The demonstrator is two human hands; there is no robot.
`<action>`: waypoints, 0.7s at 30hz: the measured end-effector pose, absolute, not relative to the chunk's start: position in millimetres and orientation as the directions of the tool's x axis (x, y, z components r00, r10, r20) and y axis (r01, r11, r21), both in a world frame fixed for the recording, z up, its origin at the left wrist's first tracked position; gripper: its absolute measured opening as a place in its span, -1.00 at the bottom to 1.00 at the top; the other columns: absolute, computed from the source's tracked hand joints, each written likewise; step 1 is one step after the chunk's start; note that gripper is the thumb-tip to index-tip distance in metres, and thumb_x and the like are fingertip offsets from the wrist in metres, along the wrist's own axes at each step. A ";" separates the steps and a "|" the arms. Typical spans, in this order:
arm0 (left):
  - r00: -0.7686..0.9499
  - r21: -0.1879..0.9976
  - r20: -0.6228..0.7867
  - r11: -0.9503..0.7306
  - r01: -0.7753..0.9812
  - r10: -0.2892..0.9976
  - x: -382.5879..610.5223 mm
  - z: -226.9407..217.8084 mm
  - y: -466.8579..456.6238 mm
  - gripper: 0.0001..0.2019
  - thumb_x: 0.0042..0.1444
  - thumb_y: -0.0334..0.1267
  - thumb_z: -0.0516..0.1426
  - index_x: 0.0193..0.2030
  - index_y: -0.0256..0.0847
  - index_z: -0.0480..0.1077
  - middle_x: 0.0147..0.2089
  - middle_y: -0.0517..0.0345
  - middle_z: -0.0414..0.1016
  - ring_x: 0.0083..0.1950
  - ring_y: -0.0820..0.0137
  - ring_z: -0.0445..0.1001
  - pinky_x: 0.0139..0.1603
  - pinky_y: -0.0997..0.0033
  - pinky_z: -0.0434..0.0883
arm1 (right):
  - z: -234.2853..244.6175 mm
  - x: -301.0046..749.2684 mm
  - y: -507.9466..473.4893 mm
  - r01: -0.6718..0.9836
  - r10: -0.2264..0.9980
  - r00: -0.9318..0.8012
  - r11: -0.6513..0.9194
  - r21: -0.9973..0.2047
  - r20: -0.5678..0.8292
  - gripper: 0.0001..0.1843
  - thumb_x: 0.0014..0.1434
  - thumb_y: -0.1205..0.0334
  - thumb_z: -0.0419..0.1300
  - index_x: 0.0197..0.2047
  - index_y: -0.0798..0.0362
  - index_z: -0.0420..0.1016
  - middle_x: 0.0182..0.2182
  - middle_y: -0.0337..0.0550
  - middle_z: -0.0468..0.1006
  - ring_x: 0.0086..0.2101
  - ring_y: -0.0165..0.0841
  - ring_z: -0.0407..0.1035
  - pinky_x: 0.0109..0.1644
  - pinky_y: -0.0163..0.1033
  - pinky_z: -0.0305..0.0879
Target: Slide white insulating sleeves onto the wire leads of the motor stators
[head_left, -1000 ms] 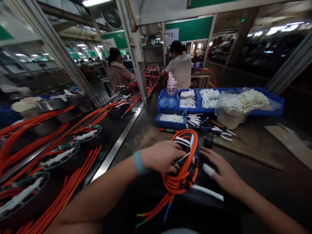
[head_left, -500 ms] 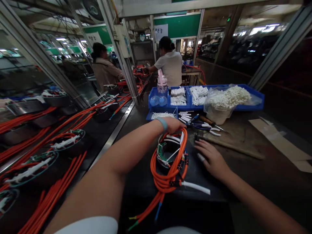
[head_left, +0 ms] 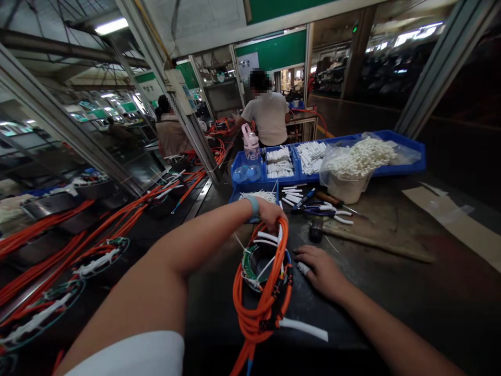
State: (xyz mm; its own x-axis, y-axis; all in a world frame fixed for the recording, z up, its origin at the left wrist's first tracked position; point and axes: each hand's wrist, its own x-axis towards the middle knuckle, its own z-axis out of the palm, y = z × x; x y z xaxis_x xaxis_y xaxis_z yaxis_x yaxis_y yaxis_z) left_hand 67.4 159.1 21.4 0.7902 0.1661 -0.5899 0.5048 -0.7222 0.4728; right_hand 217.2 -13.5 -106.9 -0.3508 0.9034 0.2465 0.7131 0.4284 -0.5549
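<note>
My left hand (head_left: 272, 213) is closed round the far end of a looped orange cable bundle (head_left: 246, 313), its fingertips partly hidden behind the loops. The cables lie over a round stator-like ring (head_left: 250, 265) with green and white wiring inside its rim. A white sleeve (head_left: 304, 329) sticks out from the bundle's near right side, beside black wrappings on the cables. To the right of the ring, my right hand (head_left: 323, 271) rests on the dark bench, fingers stretched out and holding nothing. One of its fingers has a white wrap.
Beyond my hands lie a black-headed mallet (head_left: 316, 230), pliers (head_left: 324, 209) and a screwdriver (head_left: 331, 198). Blue bins (head_left: 279, 163) hold white tubes. A bag-lined tub (head_left: 348, 180) stands beside them. At left are more wired rings (head_left: 102, 256) with orange cables. Two people work farther back.
My right hand has drawn back from the mallet, whose head now shows fully. The view has shifted, so the coil sits lower and farther left. My left hand keeps its hold.
</note>
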 end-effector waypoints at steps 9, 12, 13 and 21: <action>0.874 0.410 -0.397 -0.798 0.443 0.282 63.1 15.1 147.8 -0.71 -0.11 -0.60 0.12 -0.25 -0.24 0.47 -0.32 0.25 0.56 -0.30 0.49 0.48 -0.25 0.63 0.35 | -105.3 215.0 -12.5 0.727 0.916 -0.337 0.400 -0.559 0.217 -0.51 -0.13 0.55 0.00 -0.12 0.08 0.48 0.00 -0.10 0.44 0.03 -0.25 0.25 0.14 -0.07 0.13; 0.889 0.330 -0.247 -0.829 0.451 0.385 39.7 23.9 138.7 -0.73 -0.01 -0.55 0.06 -0.18 -0.25 0.43 -0.22 0.17 0.54 -0.20 0.46 0.46 -0.16 0.59 0.32 | -105.7 214.0 -12.3 0.734 0.920 -0.329 0.391 -0.556 0.213 -0.51 -0.14 0.54 0.01 -0.12 0.07 0.47 -0.01 -0.10 0.43 0.02 -0.26 0.24 0.13 -0.09 0.13; 0.887 0.299 -0.208 -0.836 0.460 0.414 34.5 24.5 134.9 -0.73 0.01 -0.54 0.05 -0.16 -0.26 0.42 -0.19 0.14 0.53 -0.18 0.45 0.46 -0.14 0.57 0.31 | -105.7 213.2 -12.2 0.737 0.922 -0.326 0.388 -0.554 0.211 -0.52 -0.14 0.54 0.01 -0.13 0.07 0.47 -0.02 -0.11 0.43 0.02 -0.26 0.24 0.12 -0.09 0.13; 0.867 0.046 -0.198 -0.879 0.475 0.458 56.9 21.1 121.1 -0.72 -0.01 -0.44 0.11 -0.12 -0.15 0.42 -0.25 0.17 0.54 -0.26 0.37 0.49 -0.29 0.53 0.31 | -107.2 206.7 -16.7 0.772 0.927 -0.311 0.376 -0.512 0.211 -0.53 -0.10 0.51 0.02 -0.09 0.09 0.44 0.01 -0.06 0.40 0.04 -0.22 0.19 0.14 -0.05 0.09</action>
State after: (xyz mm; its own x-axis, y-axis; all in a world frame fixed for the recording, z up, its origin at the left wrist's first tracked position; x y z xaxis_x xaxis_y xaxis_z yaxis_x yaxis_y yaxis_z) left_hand 56.9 121.1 21.1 0.8666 0.4582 -0.1977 0.4751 -0.8788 0.0456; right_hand 206.7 -16.7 -107.2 -0.3115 0.9266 0.2109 0.7720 0.3761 -0.5124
